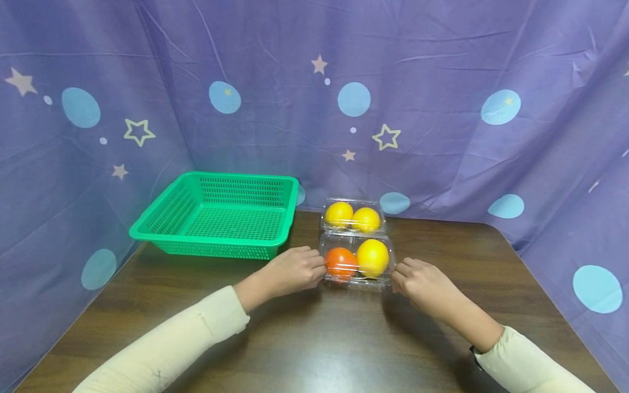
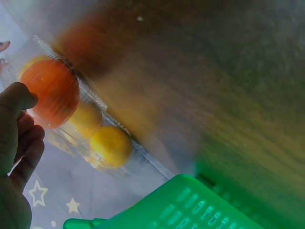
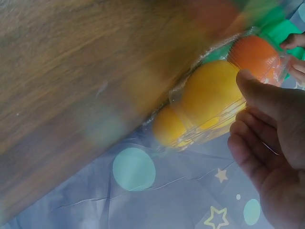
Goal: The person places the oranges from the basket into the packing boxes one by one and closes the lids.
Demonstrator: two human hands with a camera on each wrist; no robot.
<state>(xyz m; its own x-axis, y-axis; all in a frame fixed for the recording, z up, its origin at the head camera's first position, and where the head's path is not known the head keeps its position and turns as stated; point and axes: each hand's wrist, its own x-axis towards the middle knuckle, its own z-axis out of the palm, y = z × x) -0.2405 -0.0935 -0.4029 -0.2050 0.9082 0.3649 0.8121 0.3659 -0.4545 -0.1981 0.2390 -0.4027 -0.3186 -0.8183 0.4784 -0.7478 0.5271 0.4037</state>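
A clear plastic fruit box (image 1: 365, 282) sits at the middle of the table, with an orange-red round fruit (image 1: 340, 263) on its left and a yellow round fruit (image 1: 372, 258) on its right. My left hand (image 1: 297, 268) pinches the box's left side, its thumb (image 2: 24, 97) beside the orange-red fruit. At the opposite side my right hand (image 1: 422, 285) pinches the edge, the thumb (image 3: 257, 90) against the clear plastic. Directly behind stands a second clear box (image 1: 355, 202) holding two yellow fruits (image 1: 339, 214).
A green plastic basket (image 1: 221, 246) with slotted walls stands at the back left, with nothing inside. The brown wooden table (image 1: 314, 338) ends at a purple curtain (image 1: 275, 65) with stars and blue dots, hanging behind and on both sides.
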